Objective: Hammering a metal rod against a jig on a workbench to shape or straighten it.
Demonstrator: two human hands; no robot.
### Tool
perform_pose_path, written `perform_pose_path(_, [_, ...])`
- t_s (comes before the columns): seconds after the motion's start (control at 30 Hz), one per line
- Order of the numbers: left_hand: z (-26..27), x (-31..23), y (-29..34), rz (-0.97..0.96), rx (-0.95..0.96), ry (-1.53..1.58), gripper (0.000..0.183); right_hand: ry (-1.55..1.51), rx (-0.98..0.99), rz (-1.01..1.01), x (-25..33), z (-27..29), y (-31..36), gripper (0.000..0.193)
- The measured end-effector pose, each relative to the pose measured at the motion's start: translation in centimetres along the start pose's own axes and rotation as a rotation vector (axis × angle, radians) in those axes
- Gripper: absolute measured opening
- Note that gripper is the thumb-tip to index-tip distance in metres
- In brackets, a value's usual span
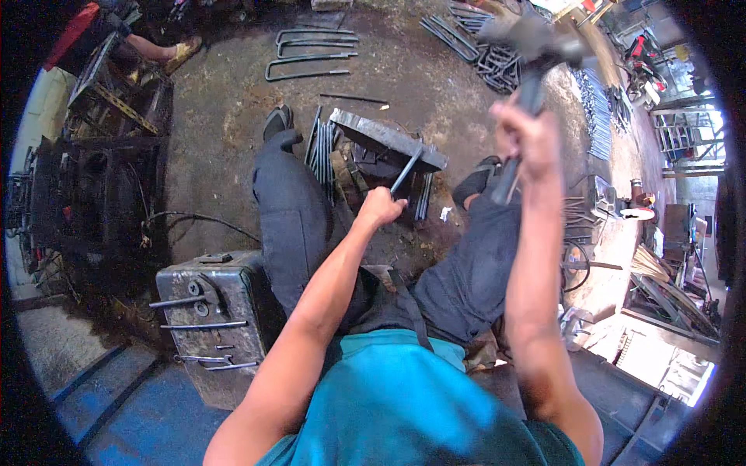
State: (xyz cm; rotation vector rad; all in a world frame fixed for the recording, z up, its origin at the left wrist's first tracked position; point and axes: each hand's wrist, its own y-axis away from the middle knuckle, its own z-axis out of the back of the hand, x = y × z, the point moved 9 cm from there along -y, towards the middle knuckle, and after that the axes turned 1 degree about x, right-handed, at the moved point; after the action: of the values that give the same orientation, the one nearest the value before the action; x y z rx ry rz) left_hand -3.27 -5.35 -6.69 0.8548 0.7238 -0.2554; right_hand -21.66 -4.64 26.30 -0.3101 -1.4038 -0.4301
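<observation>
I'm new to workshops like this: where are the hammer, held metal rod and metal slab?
Hammer [531,93], head view: upper part of its handle.
Held metal rod [407,172], head view: middle of its bare length.
Metal slab [381,137], head view: middle of its long face.

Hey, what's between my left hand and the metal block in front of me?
In the head view, a metal rod gripped by your left hand bridges that stretch, its far end overlapping the metal block.

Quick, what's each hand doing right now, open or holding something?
Left hand: closed around a metal rod.
Right hand: closed around the handle of a raised hammer.
</observation>
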Motion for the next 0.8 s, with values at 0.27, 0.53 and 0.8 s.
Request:
perform_pose_path(0.27, [0.2,0.3,-0.3,-0.021,-0.06,-0.094,0.029,-0.132,0.135,0.294,2.4,-2.6,-1.8,0.014])
perform_pose_path(0.53, [-1.0,2.1,-1.7,-0.075,-0.092,-0.111,0.027,0.043,-0.079,-0.682,-29.8,-3.8,6.5,0.012])
perform_pose_path(0.8, [1.1,2.5,-1.1,-0.047,-0.192,-0.098,0.032,-0.052,-0.062,-0.706,-30.6,-2.9,9.5,0.022])
